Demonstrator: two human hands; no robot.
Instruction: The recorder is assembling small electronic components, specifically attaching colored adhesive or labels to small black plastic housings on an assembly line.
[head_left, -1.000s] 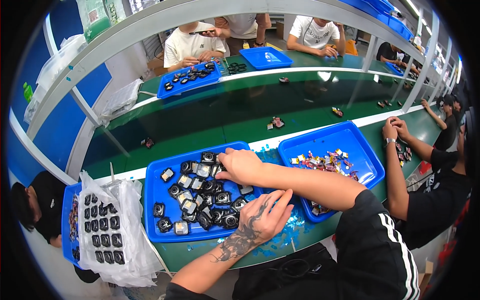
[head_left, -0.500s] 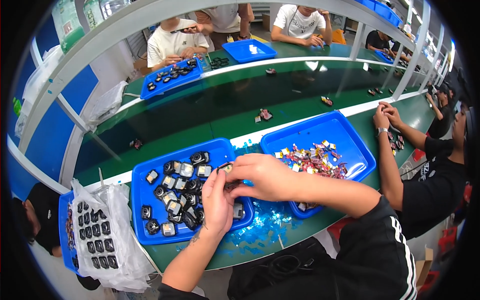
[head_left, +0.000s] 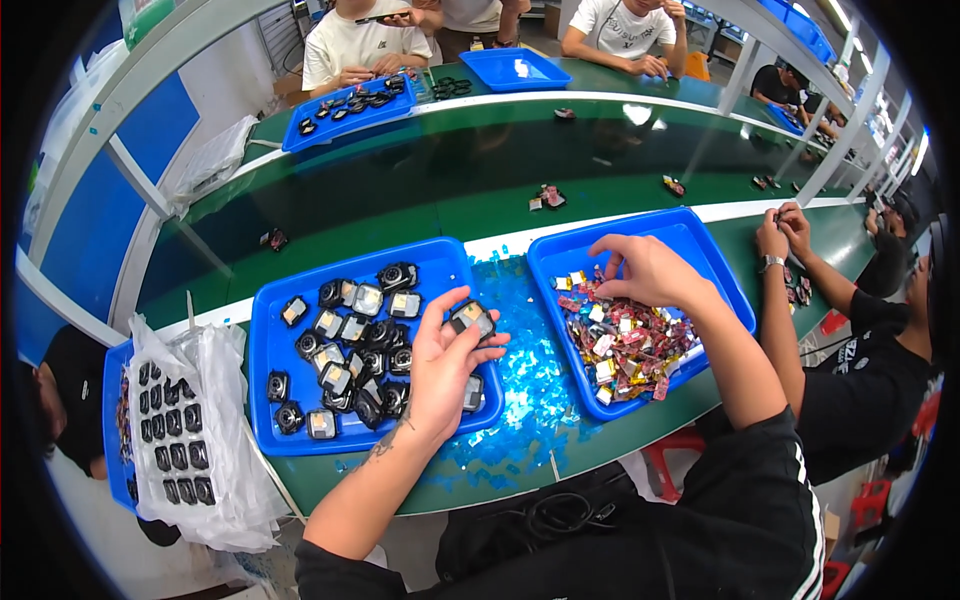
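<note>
The casing tray (head_left: 275, 345), blue and shallow, holds a loose heap of black casings (head_left: 375, 335). Above its right end, the left hand (head_left: 440, 358) holds a pale-faced casing (head_left: 472, 318) between its fingers. Right of the casing tray lie scattered blue flakes (head_left: 525, 375), then a parts tray (head_left: 700, 250) of small components (head_left: 625, 345); over these hangs the right hand (head_left: 648, 272), thumb and fingers apart. Left of the casing tray, white plastic sheeting (head_left: 228, 450) carries rows of black units (head_left: 180, 456). Beyond the tray stretches a green surface (head_left: 380, 200).

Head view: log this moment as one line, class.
left hand: holds black module | right hand: open, over right blue tray of small parts | left blue tray: loose black modules
</note>
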